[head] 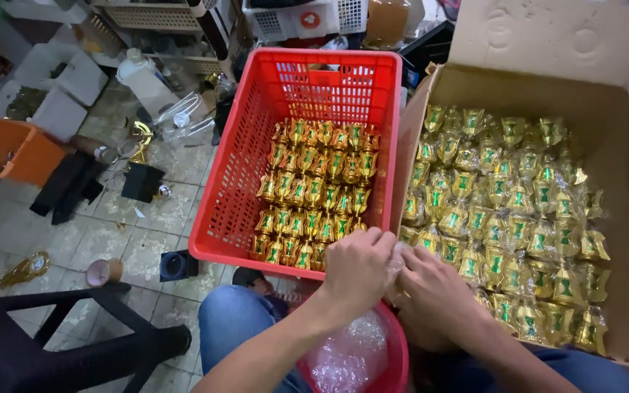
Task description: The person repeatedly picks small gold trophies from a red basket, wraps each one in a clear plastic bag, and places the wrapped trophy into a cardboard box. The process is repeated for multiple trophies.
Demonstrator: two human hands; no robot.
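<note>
My left hand point(356, 271) and my right hand point(431, 291) meet in front of me, both pinching a clear plastic wrapper point(397, 260) whose contents are hidden by my fingers. They hover over a red bowl point(394, 356) on my lap that holds crumpled clear wrappers point(347, 356). Just beyond my left hand, a red plastic crate point(245, 182) holds rows of unwrapped gold and green lantern-shaped ornaments point(314, 193). To the right, an open cardboard box point(620, 131) is filled with the same ornaments in clear wrappers point(507, 218).
A black stool point(52, 335) stands at lower left on the tiled floor. Tape rolls point(103, 271), a small black box point(176, 266) and a gold ornament point(23, 269) lie on the floor. An orange bin point(9, 149), white boxes and baskets crowd the back.
</note>
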